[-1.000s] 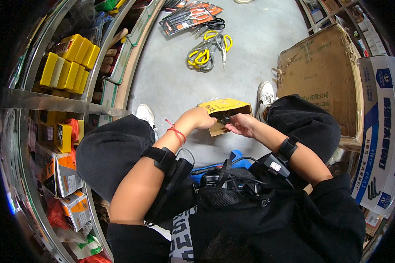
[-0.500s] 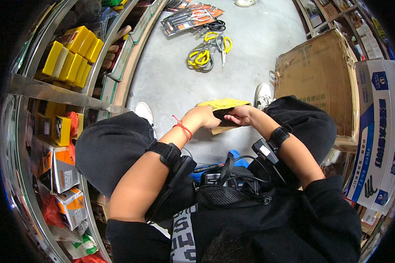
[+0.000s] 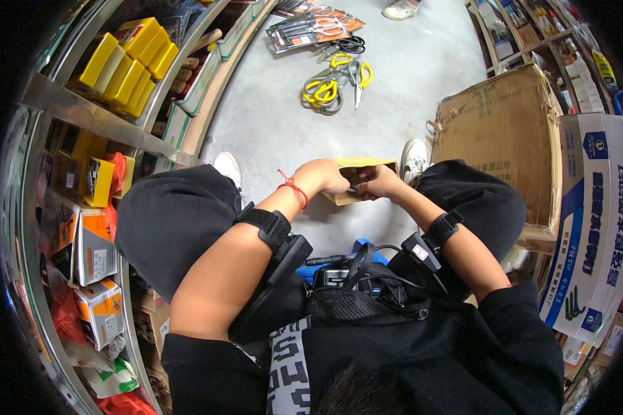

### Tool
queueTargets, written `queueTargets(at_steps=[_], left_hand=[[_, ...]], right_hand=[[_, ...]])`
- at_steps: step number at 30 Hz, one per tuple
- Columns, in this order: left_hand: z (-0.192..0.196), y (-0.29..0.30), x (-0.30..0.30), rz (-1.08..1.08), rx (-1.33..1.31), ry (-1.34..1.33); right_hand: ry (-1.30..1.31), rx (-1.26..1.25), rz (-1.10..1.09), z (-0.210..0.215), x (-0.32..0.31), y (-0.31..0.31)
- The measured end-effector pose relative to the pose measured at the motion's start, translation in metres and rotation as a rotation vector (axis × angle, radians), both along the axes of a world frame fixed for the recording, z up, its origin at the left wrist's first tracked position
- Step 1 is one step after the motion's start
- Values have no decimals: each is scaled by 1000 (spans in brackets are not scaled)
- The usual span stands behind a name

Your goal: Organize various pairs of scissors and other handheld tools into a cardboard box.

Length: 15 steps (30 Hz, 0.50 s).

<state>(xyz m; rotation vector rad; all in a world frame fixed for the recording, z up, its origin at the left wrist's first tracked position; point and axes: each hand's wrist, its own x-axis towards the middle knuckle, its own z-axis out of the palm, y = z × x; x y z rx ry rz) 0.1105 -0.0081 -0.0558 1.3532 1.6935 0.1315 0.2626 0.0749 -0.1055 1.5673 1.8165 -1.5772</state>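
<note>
Lowered toward the floor, both hands, left hand and right hand, grip a small brown box (contents hidden).

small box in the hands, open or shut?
Open: the small cardboard box has its top flap raised, with the left hand and right hand at its opening.

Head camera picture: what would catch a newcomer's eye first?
Both hands meet at the centre, the left hand and right hand gripping a small flat brown cardboard box between the knees. Beyond it, yellow-handled scissors lie on the grey floor, and bright yellow boxes line the shelf at upper left.
</note>
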Motion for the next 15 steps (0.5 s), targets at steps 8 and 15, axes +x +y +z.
queueTargets(at_steps=[8, 15], left_hand=[[-3, 4, -5, 35, -107, 38], [-1, 3, -5, 41, -101, 33]], right_hand=[[201, 757, 582, 6, 6, 5], [115, 991, 593, -2, -1, 3]])
